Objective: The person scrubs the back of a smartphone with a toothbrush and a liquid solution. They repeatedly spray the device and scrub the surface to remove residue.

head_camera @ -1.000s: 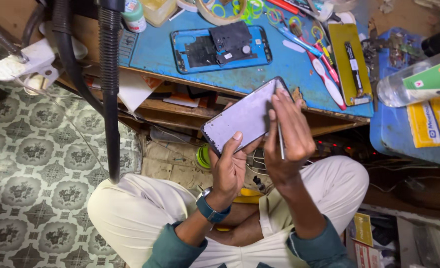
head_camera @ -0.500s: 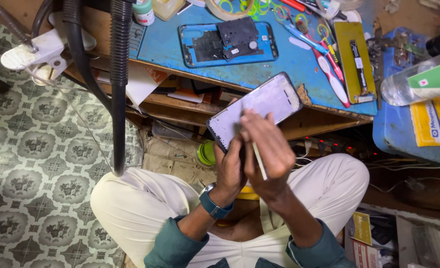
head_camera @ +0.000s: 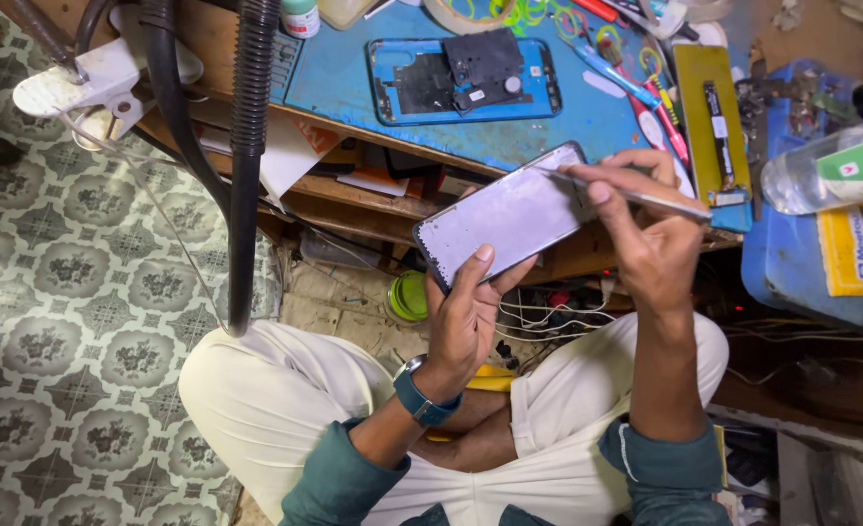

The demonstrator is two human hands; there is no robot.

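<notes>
Both hands' fingers closed: left hand [head_camera: 466,317] around phone [head_camera: 509,216], right hand [head_camera: 646,229] pinching tweezers [head_camera: 636,195]

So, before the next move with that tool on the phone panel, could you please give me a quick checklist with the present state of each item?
1. Left hand grips the phone panel from below, thumb on its face: ok.
2. Right hand holds the thin metal tool like a pen: ok.
3. Tool tip meets the panel's upper edge: ok.
4. Tip actually inside the seam: cannot tell.
5. Panel held clear of the blue workbench: ok.
6. Blue phone frame lies apart on the bench: ok.
</notes>
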